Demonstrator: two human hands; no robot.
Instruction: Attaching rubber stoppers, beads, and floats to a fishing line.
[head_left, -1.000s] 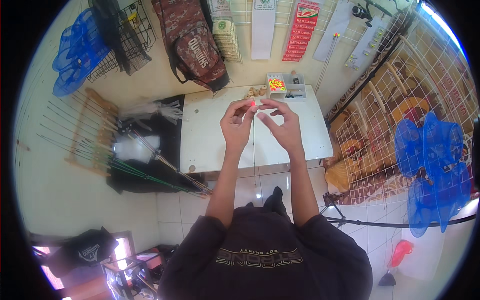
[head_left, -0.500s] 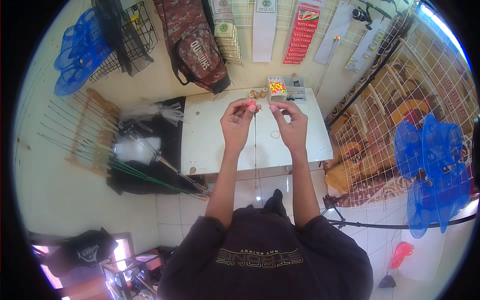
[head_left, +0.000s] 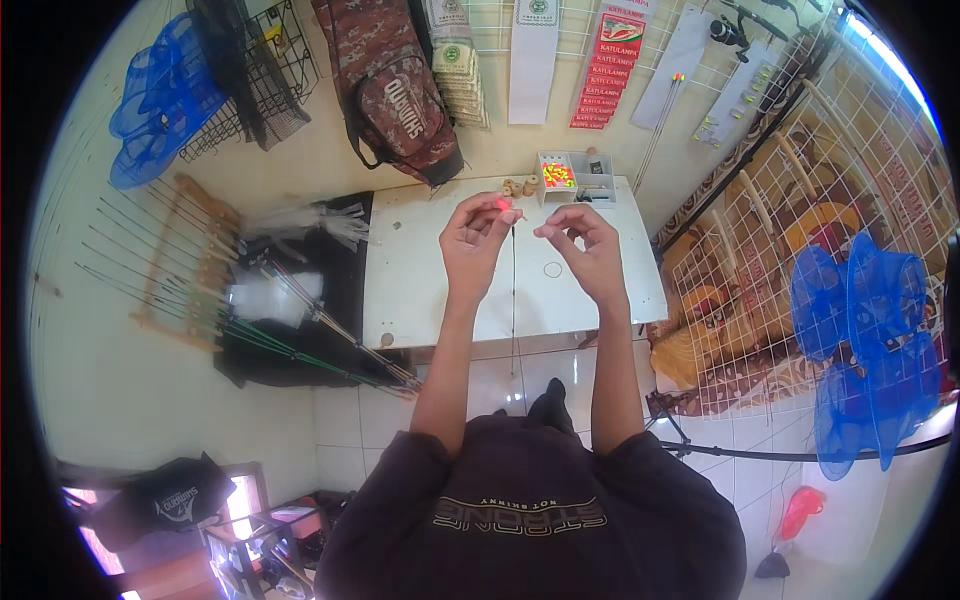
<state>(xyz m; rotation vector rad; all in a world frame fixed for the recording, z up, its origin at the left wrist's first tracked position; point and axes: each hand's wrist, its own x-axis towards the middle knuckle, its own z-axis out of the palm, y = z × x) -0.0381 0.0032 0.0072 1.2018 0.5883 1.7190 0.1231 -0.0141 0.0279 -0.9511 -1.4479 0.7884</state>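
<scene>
Above the white table (head_left: 410,270), my left hand (head_left: 472,245) is closed, pinching a small bright pink-red piece (head_left: 504,204) between thumb and fingertips. A thin dark line (head_left: 513,290) hangs below that hand and runs down past the table's front edge. My right hand (head_left: 592,255) is held just to the right, apart from the left. Its thumb and index finger are pressed together; whatever lies between them is too small to tell. A thin loop (head_left: 552,269) lies on the tabletop between the hands.
At the table's back stands a white compartment box (head_left: 597,203) holding small red and yellow pieces (head_left: 557,177). Wooden spools (head_left: 522,187) sit beside it. A camouflage bag (head_left: 390,95) hangs above, fishing rods (head_left: 300,355) lean at left, and blue nets (head_left: 870,310) hang at right.
My right hand has drawn slightly toward me, its fingertips now lower in view. My left hand keeps its pinch on the pink-red piece, nearly unmoved.
</scene>
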